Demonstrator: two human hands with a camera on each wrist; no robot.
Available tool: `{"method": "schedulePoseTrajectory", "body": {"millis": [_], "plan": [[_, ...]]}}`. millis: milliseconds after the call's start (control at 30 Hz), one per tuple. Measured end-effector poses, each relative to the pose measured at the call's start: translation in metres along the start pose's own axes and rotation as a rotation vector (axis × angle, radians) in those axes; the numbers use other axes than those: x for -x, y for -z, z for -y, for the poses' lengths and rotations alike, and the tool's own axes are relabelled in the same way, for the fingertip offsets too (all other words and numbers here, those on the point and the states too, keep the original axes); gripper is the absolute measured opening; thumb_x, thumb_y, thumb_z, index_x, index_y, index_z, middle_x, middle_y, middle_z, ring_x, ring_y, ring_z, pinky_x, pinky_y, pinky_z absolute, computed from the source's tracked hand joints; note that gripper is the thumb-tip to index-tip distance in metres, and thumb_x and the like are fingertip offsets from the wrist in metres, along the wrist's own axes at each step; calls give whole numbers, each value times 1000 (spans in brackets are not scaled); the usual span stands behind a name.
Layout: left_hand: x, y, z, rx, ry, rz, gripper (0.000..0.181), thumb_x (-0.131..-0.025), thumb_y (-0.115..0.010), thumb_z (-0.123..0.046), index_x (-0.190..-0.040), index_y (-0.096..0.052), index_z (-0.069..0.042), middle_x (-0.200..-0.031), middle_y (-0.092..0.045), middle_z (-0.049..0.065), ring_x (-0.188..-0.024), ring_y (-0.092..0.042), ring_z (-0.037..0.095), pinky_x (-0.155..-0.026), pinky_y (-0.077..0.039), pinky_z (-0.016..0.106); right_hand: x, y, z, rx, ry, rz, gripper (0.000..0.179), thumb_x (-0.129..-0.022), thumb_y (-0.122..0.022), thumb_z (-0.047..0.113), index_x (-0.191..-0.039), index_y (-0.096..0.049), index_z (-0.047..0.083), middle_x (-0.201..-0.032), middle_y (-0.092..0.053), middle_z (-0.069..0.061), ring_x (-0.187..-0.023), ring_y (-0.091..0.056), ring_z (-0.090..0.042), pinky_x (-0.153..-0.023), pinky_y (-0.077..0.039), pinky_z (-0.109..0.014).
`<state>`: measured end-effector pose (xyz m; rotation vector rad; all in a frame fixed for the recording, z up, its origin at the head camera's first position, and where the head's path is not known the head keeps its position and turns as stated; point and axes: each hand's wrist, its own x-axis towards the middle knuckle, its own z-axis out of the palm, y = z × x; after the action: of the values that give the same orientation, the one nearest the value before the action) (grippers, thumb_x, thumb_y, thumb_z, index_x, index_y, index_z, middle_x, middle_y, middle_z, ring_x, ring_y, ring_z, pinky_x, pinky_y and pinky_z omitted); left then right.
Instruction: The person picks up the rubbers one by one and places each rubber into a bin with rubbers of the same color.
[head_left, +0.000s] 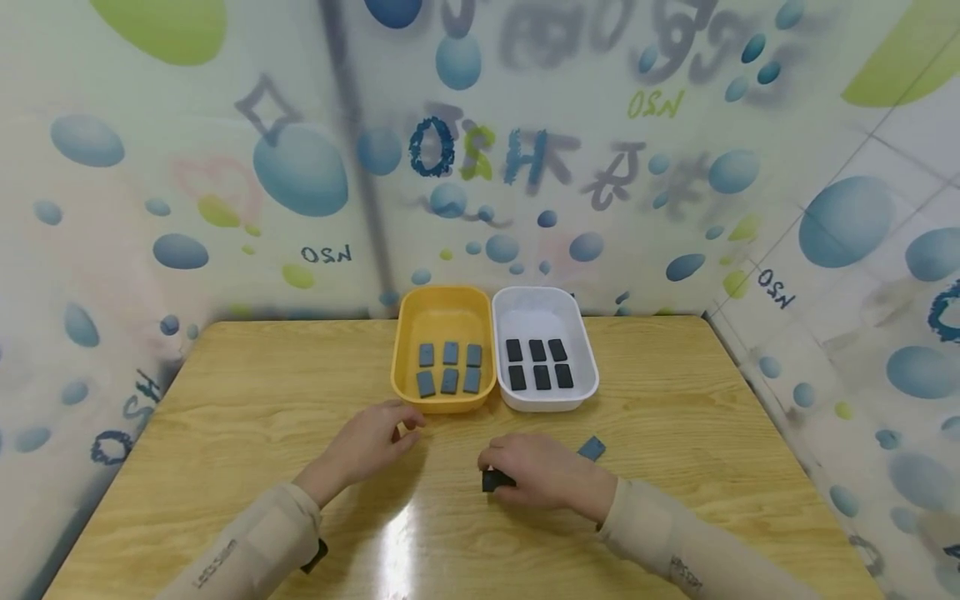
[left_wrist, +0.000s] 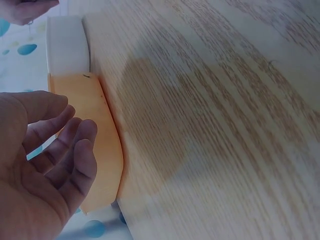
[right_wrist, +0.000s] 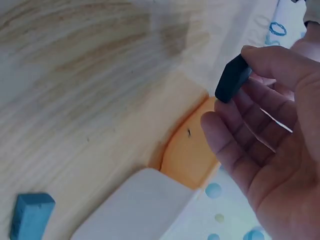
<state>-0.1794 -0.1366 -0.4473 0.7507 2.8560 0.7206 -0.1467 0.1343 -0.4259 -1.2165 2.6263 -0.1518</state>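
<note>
My right hand (head_left: 546,472) pinches a small black rectangular block (head_left: 497,481) between thumb and fingers, in front of the white basket. The right wrist view shows this black block (right_wrist: 232,79) at the fingertips, its far end free. A blue-grey block (head_left: 592,448) lies on the table just beyond the right hand, partly covered by it. My left hand (head_left: 372,442) holds nothing; its fingers are loosely bent near the front of the yellow basket (head_left: 444,406). In the left wrist view the left hand (left_wrist: 55,160) has a gap between thumb and fingers.
Several blue-grey blocks (head_left: 450,381) lie in two rows inside the yellow basket. Beside it, the white basket (head_left: 546,404) holds several black blocks (head_left: 542,377) in two rows. A dark object (head_left: 316,556) shows partly from under the left sleeve. A patterned wall covering (head_left: 480,167) stands behind the wooden table (head_left: 300,358).
</note>
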Motion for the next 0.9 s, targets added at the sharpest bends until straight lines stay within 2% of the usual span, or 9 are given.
{"method": "schedulePoseTrajectory", "body": {"millis": [167,300,500,633,800,900], "plan": [[0,-1,0,10,-17,5,14,-92,-65,-18,-105,-71,-15,-96,-67,-2,-75,-57,5,-64,-47,23,5,9,-3,-35,-56,3,28,-88,-70,29,-114,-63,19,-102,-65,5,-85,-57,-3,-75,-50,-24],[2,-2,0,18,-20,7,14,-92,-65,-17,-105,-71,-15,-95,-67,-2,-75,-58,5,-65,-48,23,8,17,-6,-41,-55,-16,29,-90,-68,29,-117,-63,19,-103,-65,4,-83,-57,-5,-73,-50,-24],[3,-3,0,22,-16,6,15,-92,-65,-17,-106,-71,-14,-96,-67,-1,-73,-57,4,-63,-47,22,10,31,-13,-31,-47,-91,19,-89,-69,28,-105,-65,20,-92,-63,6,-76,-53,-5,-67,-46,-21],[2,-5,-1,16,-25,7,15,-92,-65,-17,-105,-70,-14,-96,-67,-2,-73,-57,4,-63,-47,22,11,42,-18,-60,-90,-114,15,-89,-69,27,-102,-65,21,-88,-60,7,-72,-51,-5,-64,-43,-20],[0,-8,-2,16,-37,9,14,-92,-65,-17,-104,-70,-14,-94,-67,-2,-74,-57,5,-63,-47,22,12,56,-28,-70,-161,-148,18,-89,-70,29,-105,-66,21,-92,-64,6,-77,-56,-8,-68,-47,-25],[-1,-9,-3,15,-35,17,13,-92,-65,-17,-104,-70,-14,-94,-67,-3,-75,-58,5,-63,-47,22,10,62,-38,-79,-174,-155,18,-89,-70,28,-105,-66,20,-93,-67,4,-77,-59,-10,-70,-49,-28]]}}
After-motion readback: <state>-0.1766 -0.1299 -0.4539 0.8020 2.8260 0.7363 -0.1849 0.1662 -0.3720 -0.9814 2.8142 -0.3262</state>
